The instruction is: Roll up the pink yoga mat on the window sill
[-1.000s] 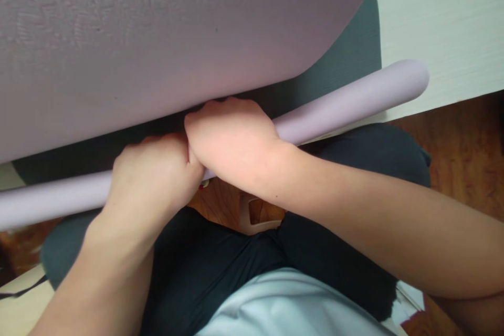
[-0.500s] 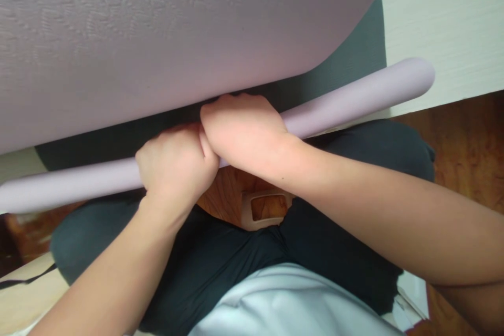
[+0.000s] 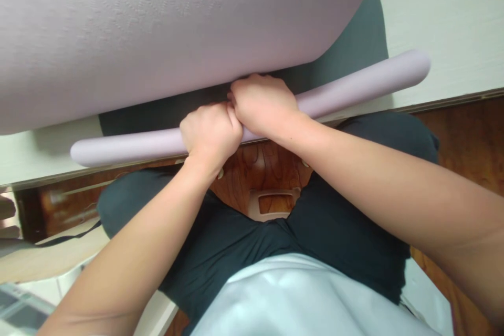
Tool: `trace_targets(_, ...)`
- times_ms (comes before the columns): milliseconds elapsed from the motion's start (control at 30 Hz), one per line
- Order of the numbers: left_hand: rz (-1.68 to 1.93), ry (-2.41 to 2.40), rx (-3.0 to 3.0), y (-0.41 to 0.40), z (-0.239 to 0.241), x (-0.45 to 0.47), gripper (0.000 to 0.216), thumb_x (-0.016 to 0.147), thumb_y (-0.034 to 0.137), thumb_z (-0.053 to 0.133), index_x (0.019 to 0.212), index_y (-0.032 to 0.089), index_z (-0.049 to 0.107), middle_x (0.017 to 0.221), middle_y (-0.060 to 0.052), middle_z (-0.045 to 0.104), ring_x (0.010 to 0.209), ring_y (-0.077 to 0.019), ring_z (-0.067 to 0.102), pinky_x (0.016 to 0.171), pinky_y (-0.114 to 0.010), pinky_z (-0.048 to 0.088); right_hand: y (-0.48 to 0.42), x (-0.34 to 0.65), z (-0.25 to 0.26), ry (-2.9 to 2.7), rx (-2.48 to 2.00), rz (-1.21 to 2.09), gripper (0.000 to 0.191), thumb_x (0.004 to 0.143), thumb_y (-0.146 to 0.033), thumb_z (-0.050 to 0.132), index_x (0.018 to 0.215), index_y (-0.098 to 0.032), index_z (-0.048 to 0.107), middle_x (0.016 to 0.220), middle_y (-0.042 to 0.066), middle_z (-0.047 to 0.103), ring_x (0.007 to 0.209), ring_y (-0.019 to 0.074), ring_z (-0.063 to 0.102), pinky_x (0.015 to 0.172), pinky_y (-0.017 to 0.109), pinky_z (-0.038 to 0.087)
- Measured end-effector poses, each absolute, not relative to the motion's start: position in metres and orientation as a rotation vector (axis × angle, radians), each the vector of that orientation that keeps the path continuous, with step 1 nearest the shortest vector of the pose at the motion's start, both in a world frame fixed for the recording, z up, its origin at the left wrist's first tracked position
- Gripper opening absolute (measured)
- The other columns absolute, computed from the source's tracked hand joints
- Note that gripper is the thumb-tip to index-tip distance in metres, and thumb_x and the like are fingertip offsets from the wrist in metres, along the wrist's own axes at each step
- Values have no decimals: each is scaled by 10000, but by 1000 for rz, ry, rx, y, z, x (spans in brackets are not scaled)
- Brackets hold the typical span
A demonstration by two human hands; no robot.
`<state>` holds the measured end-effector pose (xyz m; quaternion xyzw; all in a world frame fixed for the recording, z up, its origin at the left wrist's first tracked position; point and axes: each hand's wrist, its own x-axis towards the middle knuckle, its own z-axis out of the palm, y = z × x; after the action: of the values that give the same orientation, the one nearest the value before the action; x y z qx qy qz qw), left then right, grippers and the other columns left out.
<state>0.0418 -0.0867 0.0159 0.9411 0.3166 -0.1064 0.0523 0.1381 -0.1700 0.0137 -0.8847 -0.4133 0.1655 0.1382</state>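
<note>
Where the pale-blue cloth shirt [image 3: 291,299] and black cloth trousers [image 3: 326,231] end, left grip [image 3: 211,131] and right grip [image 3: 265,105] sit side by side, touching, both closed around one smooth lilac round-ended bar [image 3: 362,84]; fingertips hidden. Bar passes through both near its middle, ends sticking out either side, right end tilted away. Beyond: pale wood-grained desk [image 3: 441,26] and broad lilac embossed panel [image 3: 189,26], its near edge just past the knuckles.

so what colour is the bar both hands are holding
Pale lilac. The bar shows best in the head view, the only one here.
</note>
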Motion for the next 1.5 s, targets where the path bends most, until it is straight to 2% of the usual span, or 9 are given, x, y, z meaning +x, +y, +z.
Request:
trace_targets(233, -242, 962, 2846, -88, 10, 45, 596, 1012, 430, 254, 1092, 171, 785, 1033, -175, 761, 1082, -354, 696, 958, -435, 497, -171, 140, 7, -1140, -2605, 389, 439, 1047, -376, 379, 1120, -158, 753, 1078, 160, 752, 994, 292, 705, 898, 408, 531)
trace_targets(600, -57, 874, 2859, -89, 5, 51, 595, 1021, 378, 260, 1002, 152, 810, 1033, -203, 770, 1019, -356, 721, 889, -436, 504, -173, 142, 8, -1128, -2604, 333, 458, 1070, -368, 354, 1168, -152, 746, 1141, 171, 743, 1060, 287, 694, 929, 381, 493)
trace_targets(833, 163, 765, 2916, -86, -10, 48, 535, 1025, 344, 295, 980, 152, 792, 1011, -187, 773, 971, -334, 724, 858, -418, 492, -177, 140, 6, -1129, -2612, 227, 495, 1090, -380, 318, 1156, -128, 740, 1093, 171, 747, 1035, 292, 695, 909, 374, 480)
trace_targets(1100, 217, 740, 2860, -87, -14, 46, 506, 1024, 334, 310, 969, 165, 784, 1011, -182, 760, 1032, -349, 697, 910, -457, 471, -176, 142, 1, -1115, -2625, 195, 490, 1077, -399, 343, 1098, -140, 758, 1016, 146, 749, 981, 277, 695, 865, 359, 484)
trace_targets(1300, 288, 735, 2835, -89, -13, 44, 457, 1019, 348, 351, 994, 173, 772, 1157, -181, 726, 1257, -380, 577, 1026, -480, 427, -175, 144, -1, -1126, -2624, 203, 516, 1080, -410, 315, 1085, -136, 752, 985, 139, 744, 977, 276, 691, 865, 369, 491)
trace_targets(1500, 220, 746, 2789, -88, -11, 45, 426, 1012, 343, 374, 1004, 178, 766, 1178, -174, 695, 1300, -396, 543, 1060, -487, 402, -176, 143, -6, -1152, -2613, 178, 571, 1097, -439, 247, 1093, -137, 731, 986, 127, 724, 1033, 290, 684, 915, 402, 497)
